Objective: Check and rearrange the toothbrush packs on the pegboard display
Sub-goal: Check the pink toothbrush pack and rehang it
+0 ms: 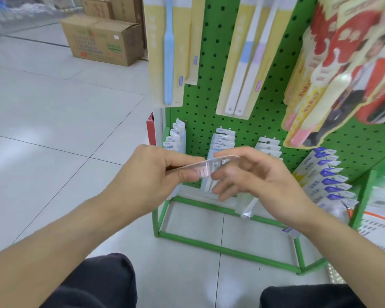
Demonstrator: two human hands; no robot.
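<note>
A clear toothbrush pack with a pink brush head lies flat between my hands in front of the green pegboard. My left hand pinches its left end between thumb and fingers. My right hand holds the right end, thumb on top and fingers loosely spread beneath. Rows of clear packs hang on low hooks: one row at the left, one in the middle, one to the right. Yellow-backed packs hang higher up.
Blue-and-white packs hang on the rack's right side, red and yellow packs above them. The green frame base stands on the tiled floor. Cardboard boxes sit at the back left. My knees show at the bottom.
</note>
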